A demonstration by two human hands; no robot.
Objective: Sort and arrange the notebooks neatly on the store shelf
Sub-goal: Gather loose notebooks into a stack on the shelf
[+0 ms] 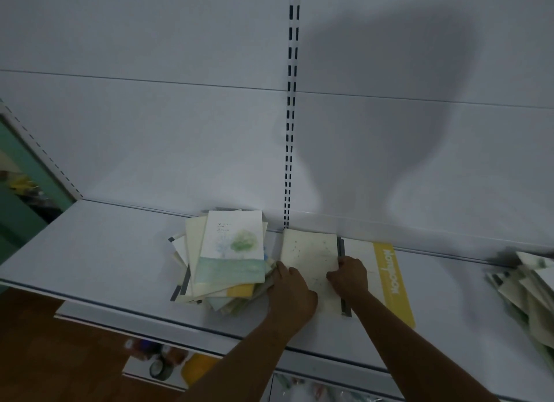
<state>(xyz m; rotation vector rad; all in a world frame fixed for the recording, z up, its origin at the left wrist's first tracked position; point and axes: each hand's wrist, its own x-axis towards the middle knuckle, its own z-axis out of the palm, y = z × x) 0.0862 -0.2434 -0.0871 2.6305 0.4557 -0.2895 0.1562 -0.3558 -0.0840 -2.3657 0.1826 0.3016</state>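
White shelf (99, 251): left hand (292, 290) and right hand (349, 277) each grip cream notebook (308, 251) edges.

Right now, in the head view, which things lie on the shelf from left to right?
Messy notebook pile → left hand → speckled cream notebook → right hand → yellow-band notebook → second pile at the right edge.
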